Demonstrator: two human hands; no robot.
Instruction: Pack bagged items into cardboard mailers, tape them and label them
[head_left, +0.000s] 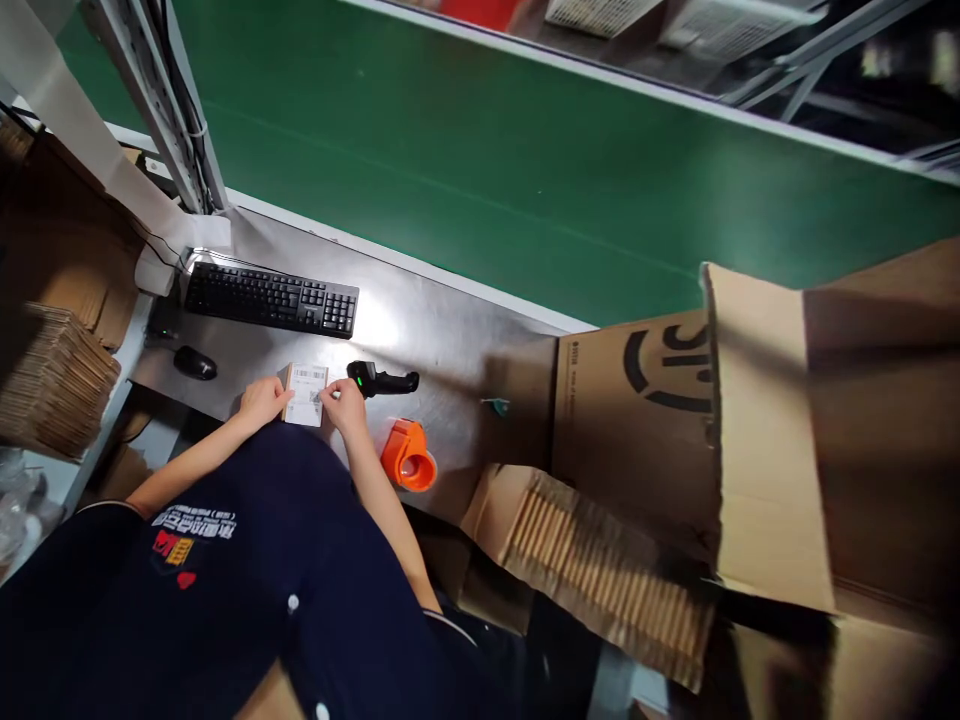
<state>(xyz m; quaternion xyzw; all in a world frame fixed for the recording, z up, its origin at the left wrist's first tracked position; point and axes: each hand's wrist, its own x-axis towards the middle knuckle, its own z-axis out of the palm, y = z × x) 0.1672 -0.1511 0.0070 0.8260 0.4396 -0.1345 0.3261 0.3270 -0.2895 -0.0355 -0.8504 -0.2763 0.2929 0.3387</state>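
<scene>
A small cardboard box (285, 408) lies on the metal bench close to my body, its brown side showing at the left. A white shipping label (306, 402) with barcodes covers its top. My left hand (262, 402) grips the box's left side, thumb on the edge. At the label's right edge, my right hand (345, 405) has its thumb and forefinger pinched together. Just beyond that hand rests a black barcode scanner (384, 382) with a green light. An orange tape dispenser (409, 458) stands to the right, nearer me.
A black keyboard (271, 298) and mouse (195, 363) are at the left of the bench (457, 320). Beyond runs a green conveyor belt (450, 140). A large open carton (637, 420) and stacked flat cardboard (600, 570) stand right; more flat cardboard (60, 380) is left.
</scene>
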